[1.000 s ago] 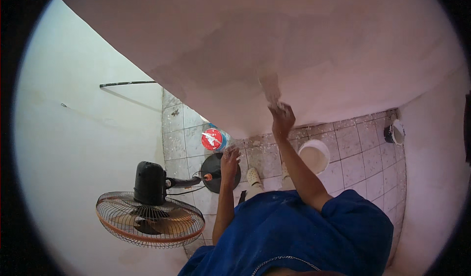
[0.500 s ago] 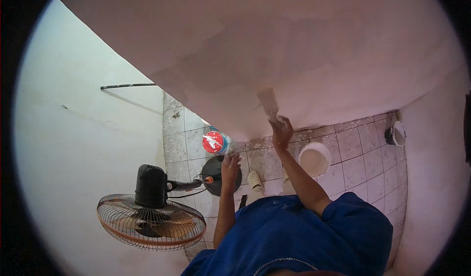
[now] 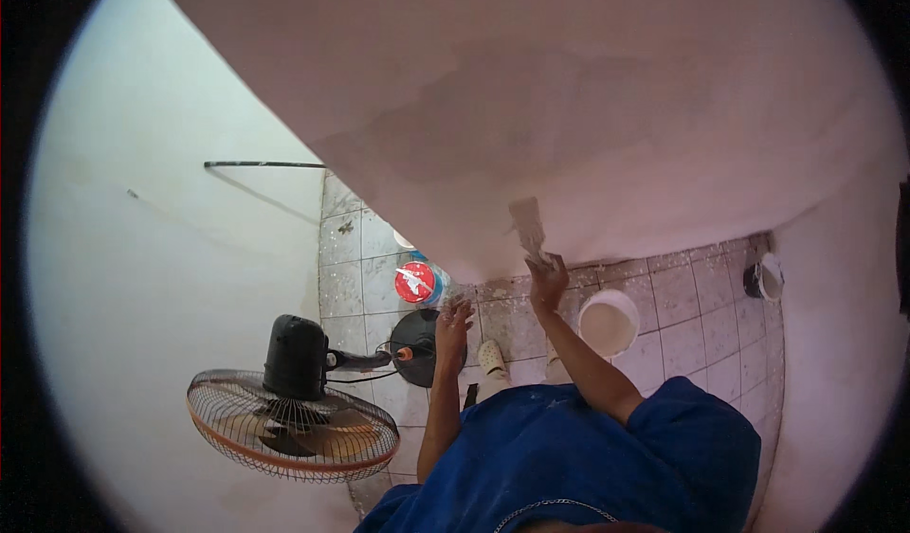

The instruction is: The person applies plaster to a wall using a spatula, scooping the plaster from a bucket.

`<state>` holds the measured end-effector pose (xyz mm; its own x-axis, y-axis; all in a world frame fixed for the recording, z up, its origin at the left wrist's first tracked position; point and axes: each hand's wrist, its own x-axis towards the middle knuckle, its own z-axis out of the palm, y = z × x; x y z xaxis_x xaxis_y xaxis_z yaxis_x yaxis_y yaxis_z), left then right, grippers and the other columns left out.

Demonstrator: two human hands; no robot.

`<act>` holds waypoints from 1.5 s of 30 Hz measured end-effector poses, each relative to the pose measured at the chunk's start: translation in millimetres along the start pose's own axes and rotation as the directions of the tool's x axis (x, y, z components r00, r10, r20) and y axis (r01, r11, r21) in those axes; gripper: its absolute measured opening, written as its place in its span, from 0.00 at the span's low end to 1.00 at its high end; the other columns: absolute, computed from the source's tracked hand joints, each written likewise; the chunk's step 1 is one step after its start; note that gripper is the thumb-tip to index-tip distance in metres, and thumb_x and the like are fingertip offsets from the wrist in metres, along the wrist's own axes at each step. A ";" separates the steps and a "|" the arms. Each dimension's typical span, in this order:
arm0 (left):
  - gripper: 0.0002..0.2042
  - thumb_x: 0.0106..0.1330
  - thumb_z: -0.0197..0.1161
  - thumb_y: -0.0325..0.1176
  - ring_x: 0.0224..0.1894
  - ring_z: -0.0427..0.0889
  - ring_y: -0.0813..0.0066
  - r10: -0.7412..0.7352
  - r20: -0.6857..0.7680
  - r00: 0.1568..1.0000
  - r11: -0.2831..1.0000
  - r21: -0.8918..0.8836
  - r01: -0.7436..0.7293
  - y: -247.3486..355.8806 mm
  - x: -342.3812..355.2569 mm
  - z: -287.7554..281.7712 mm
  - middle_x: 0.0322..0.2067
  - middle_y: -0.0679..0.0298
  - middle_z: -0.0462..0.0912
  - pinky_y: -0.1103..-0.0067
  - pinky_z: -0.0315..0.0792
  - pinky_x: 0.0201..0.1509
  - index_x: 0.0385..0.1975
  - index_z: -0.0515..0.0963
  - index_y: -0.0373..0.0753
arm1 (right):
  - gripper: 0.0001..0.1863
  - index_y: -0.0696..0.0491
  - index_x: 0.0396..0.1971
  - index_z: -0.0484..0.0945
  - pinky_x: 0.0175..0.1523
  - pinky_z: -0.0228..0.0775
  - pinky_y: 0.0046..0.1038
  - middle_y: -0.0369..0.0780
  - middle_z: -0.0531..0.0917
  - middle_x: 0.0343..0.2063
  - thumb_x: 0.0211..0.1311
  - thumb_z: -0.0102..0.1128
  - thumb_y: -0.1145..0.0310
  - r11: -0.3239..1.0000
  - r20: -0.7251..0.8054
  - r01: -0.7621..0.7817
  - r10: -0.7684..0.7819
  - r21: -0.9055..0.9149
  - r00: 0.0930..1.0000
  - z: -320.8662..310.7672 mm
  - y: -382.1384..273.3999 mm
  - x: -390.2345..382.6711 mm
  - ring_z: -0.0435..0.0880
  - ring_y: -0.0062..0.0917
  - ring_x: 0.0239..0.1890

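My right hand (image 3: 547, 282) is closed round the handle of a putty knife (image 3: 526, 216). Its flat, broad blade points up along the pinkish wall (image 3: 607, 135), and a wide darker damp-looking patch (image 3: 512, 97) spreads above it. My left hand (image 3: 454, 320) is lower and to the left, away from the wall's foot, over the fan's round base. Its fingers are bent and spotted with pale smears; a blurred greyish thing seems to be at the fingertips, too indistinct to name.
A standing fan (image 3: 294, 410) with a black base (image 3: 417, 347) is at my left. On the tiled floor (image 3: 692, 296) are a bucket with a red lid (image 3: 414, 283), a white bucket (image 3: 609, 324) right of my feet and a small container (image 3: 764, 277) lying tipped by the right wall.
My right hand and the putty knife have come slightly down the wall. The view has shifted a little, and my left hand is slightly farther right in it.
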<state>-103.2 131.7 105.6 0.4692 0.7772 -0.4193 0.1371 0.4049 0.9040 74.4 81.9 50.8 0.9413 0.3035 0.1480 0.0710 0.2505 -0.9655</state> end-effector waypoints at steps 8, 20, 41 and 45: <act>0.19 0.57 0.50 0.39 0.38 0.72 0.74 0.065 -0.075 0.995 0.995 -0.066 -0.070 0.0 3.3 -15.2 0.38 0.59 0.73 0.80 0.66 0.37 0.44 0.66 0.33 | 0.14 0.61 0.30 0.69 0.37 0.65 0.19 0.37 0.73 0.27 0.42 0.62 0.76 0.979 0.134 0.161 -0.178 0.126 0.975 119.1 -90.2 3.5 0.71 0.18 0.33; 0.16 0.58 0.50 0.36 0.38 0.71 0.78 0.010 -0.131 0.991 0.995 -0.101 -0.023 -15.7 -5.4 -47.3 0.37 0.64 0.72 0.82 0.64 0.37 0.43 0.65 0.34 | 0.16 0.59 0.31 0.69 0.37 0.66 0.22 0.41 0.75 0.26 0.41 0.64 0.73 0.990 0.130 0.075 -0.060 -0.117 0.990 128.1 2.2 -53.0 0.73 0.22 0.31; 0.19 0.56 0.52 0.40 0.39 0.71 0.74 -0.044 -0.130 0.991 0.992 -0.119 0.028 -41.6 -6.5 -65.8 0.39 0.62 0.71 0.79 0.65 0.41 0.45 0.65 0.35 | 0.15 0.60 0.29 0.69 0.36 0.64 0.22 0.38 0.74 0.26 0.43 0.63 0.72 0.946 0.201 0.292 -0.262 -0.143 0.944 190.4 -54.9 -60.7 0.71 0.20 0.31; 0.20 0.57 0.52 0.41 0.39 0.71 0.75 -0.045 -0.136 0.990 0.990 -0.140 0.026 -41.5 -3.5 -61.4 0.39 0.62 0.71 0.79 0.65 0.41 0.45 0.64 0.35 | 0.14 0.60 0.29 0.69 0.35 0.64 0.23 0.38 0.74 0.25 0.43 0.63 0.71 0.922 0.136 0.387 -0.379 -0.036 0.915 237.0 -84.5 -35.0 0.71 0.22 0.29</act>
<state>-164.1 141.7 64.5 0.3391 0.8167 -0.4670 0.0253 0.4883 0.8723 -42.7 268.0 178.0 0.7898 0.3081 0.5303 0.4412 0.3152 -0.8402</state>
